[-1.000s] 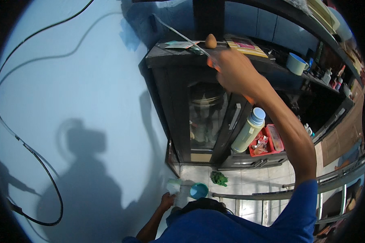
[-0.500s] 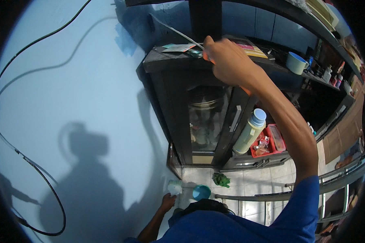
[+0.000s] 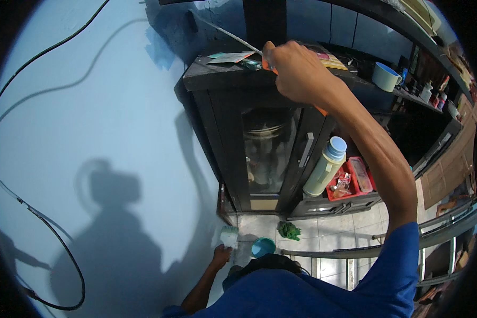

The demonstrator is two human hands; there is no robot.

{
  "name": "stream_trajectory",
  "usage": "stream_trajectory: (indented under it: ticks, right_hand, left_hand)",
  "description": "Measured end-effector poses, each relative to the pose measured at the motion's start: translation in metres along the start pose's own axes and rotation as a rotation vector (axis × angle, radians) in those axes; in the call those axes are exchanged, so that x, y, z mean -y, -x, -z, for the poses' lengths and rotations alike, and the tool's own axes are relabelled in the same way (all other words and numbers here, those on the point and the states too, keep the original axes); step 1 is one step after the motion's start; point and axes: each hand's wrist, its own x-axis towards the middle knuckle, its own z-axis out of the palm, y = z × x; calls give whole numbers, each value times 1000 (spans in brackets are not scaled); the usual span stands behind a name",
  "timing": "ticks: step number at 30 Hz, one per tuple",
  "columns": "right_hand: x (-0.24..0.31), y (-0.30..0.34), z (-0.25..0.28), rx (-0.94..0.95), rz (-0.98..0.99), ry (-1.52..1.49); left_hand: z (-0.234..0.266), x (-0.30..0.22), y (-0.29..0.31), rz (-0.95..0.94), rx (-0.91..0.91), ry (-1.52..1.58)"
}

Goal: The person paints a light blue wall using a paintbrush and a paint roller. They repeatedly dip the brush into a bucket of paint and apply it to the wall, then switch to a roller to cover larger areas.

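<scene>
My right hand (image 3: 299, 74) is closed round the orange handle of a paint roller (image 3: 234, 36), stretched out above a dark cabinet (image 3: 209, 79). Its thin pale rod runs up and left to the blue wall (image 3: 153, 127), where the roller head is a dim dark shape in shadow. Low beside that wall, my left hand (image 3: 221, 256) grips a wide flat paintbrush (image 3: 229, 236) with pale bristles pointing up. A darker blue patch (image 3: 159, 49) marks the wall near the roller head.
Papers (image 3: 230, 58) lie on the cabinet top; a cup (image 3: 386, 77) stands farther right. Below are a thermos (image 3: 326, 167) and a red tray (image 3: 331, 194). A teal bucket (image 3: 263, 247) and green cloth (image 3: 289, 230) are on the floor, near a metal ladder (image 3: 355, 256). A black cable (image 3: 58, 233) hangs along the wall.
The view has shifted slightly, and most things sit a little higher or farther left in it. Both hands keep their grips; the paintbrush is raised slightly in the picture.
</scene>
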Motion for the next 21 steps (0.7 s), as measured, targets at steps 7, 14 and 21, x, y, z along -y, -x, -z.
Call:
stream_trajectory:
  ticks: [7, 14, 21]
  right_hand:
    - [22, 51, 21, 47, -68, -32]
    - [16, 39, 7, 59, -4, 43]
    - [18, 59, 16, 34, -58, -41]
  left_hand:
    - [-11, -3, 11, 9, 1, 129]
    - [-17, -20, 2, 13, 21, 17]
    - [-21, -22, 6, 32, 27, 117]
